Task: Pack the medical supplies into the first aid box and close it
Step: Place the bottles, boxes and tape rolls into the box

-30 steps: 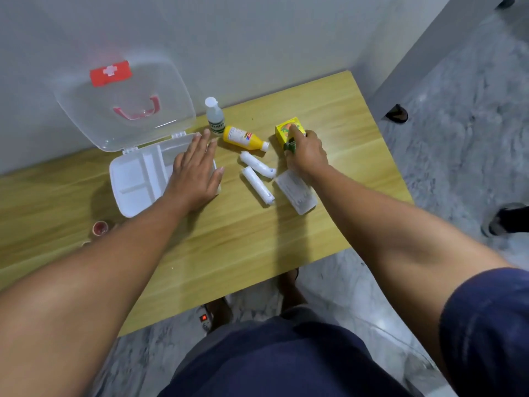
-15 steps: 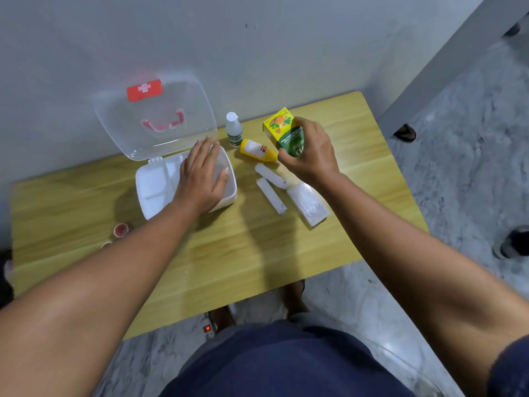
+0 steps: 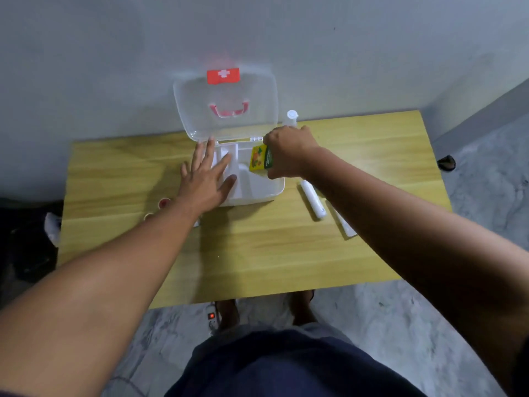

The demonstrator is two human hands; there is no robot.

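Observation:
The white first aid box (image 3: 266, 193) sits open on the wooden table, its clear lid (image 3: 226, 104) with a red cross label standing against the wall. My left hand (image 3: 207, 176) lies flat with spread fingers on the box's left compartments. My right hand (image 3: 289, 151) grips a small yellow and green carton (image 3: 259, 157) and holds it over the box's right compartment. A white tube (image 3: 313, 202) and a flat white packet (image 3: 345, 224) lie on the table right of the box. A clear bottle's white cap (image 3: 292, 114) shows behind my right hand. The yellow bottle is hidden.
Two small red-topped round things (image 3: 163, 202) sit on the table (image 3: 257, 253) left of my left forearm. The grey wall runs directly behind the box. A power strip (image 3: 212, 316) lies on the floor by the near table edge.
My right hand lifted the yellow and green carton from the table and carried it left over the open box. My left hand stayed pressed on the box. The camera view shifted.

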